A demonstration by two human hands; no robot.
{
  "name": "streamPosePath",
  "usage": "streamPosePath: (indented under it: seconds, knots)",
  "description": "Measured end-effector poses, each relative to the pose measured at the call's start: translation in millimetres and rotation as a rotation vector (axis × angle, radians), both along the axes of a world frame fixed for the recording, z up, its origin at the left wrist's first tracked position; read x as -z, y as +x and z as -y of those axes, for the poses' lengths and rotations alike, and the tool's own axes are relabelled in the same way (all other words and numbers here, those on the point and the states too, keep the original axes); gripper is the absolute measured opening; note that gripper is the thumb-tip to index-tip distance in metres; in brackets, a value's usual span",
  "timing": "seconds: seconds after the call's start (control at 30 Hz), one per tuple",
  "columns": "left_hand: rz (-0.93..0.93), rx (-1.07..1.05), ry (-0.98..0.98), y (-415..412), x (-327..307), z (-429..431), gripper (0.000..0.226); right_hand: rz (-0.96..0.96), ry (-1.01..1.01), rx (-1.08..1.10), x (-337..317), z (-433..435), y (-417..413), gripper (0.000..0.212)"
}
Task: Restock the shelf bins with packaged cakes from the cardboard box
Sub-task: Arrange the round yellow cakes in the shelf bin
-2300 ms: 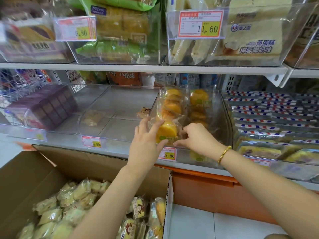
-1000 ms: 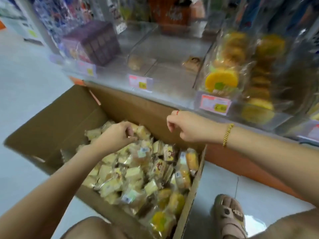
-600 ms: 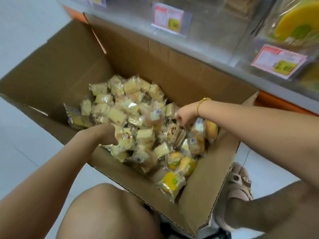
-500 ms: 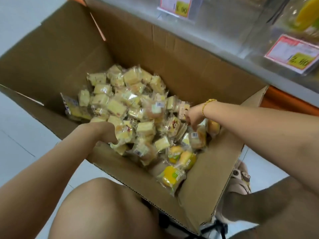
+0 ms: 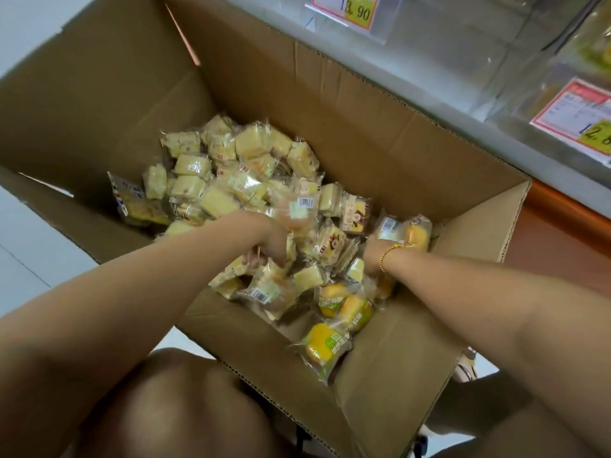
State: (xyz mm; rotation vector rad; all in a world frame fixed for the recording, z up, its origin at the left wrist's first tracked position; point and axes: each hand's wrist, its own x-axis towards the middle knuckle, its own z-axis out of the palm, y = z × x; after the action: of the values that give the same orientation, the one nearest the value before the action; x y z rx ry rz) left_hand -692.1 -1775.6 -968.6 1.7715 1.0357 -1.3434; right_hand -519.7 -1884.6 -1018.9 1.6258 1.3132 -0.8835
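Both arms reach into the cardboard box point(image 5: 347, 133). The left hand point(image 5: 269, 244) is knuckles-up mid-box with its fingers curled down into the packets; it is blurred, so I cannot tell if it actually grips one. The right hand point(image 5: 372, 256) is mostly buried by the box's right wall, only its back and wrist showing, with a gold bracelet point(image 5: 389, 254) on the wrist; its grip cannot be told either.

The packaged cakes point(image 5: 198, 186) are a loose heap of pale square pieces in clear wrap, spread from the box's centre to its far-left side. The round orange cakes point(image 5: 325, 343) with green labels lie in the box's near-right corner. The box flaps are open.

The clear plastic shelf bins point(image 5: 463, 51) sit beyond the box's far wall, with price tags point(image 5: 352, 9) on the front. A bare knee point(image 5: 185, 408) is at the box's near edge, and pale floor point(image 5: 29, 246) shows left of the box.
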Motion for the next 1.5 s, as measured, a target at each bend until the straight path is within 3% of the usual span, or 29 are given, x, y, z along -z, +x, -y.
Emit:
streamPosePath:
  seconds: [0.23,0.37,0.47,0.53,0.67,0.8,0.93,1.0,1.17,1.33,1.43,1.5]
  knots:
    - [-0.196,-0.22,-0.187,17,58,33,0.018,-0.116,-0.094,0.101,-6,-4,0,0.04]
    - [-0.319,-0.324,-0.302,1,91,67,0.038,-0.117,-0.125,0.061,-11,1,5,0.008]
    - [-0.269,-0.333,-0.336,-10,107,85,0.07,-0.129,-0.111,0.043,-34,-9,-1,0.013]
    - [-0.22,-0.4,-0.412,-13,116,92,0.071,-0.177,-0.079,0.029,-53,-23,-3,0.01]
    - [-0.145,-0.591,-0.479,-14,125,110,0.074,-0.279,0.083,0.143,-88,-47,8,0.017]
    - [-0.084,-0.596,-0.466,-8,127,125,0.078,-0.33,0.329,0.265,-128,-43,29,0.021]
    - [-0.114,-0.609,-0.415,-10,137,141,0.045,-0.361,0.513,0.359,-155,-21,46,0.036]
    - [-0.117,-0.605,-0.392,-13,135,146,0.044,-0.397,0.598,0.418,-165,-7,52,0.036]
    - [-0.108,-0.632,-0.554,0,111,139,0.025,-0.479,0.762,0.551,-190,26,67,0.044]
    - [-0.088,-0.533,-0.559,12,49,67,0.034,-0.572,0.856,0.55,-221,53,76,0.06]
    - [0.022,-0.614,-0.484,15,-27,41,0.015,-0.51,0.926,0.383,-242,62,76,0.076]
    - [0.219,-0.761,-0.448,11,-69,35,0.034,-0.475,1.009,0.325,-255,72,79,0.065]
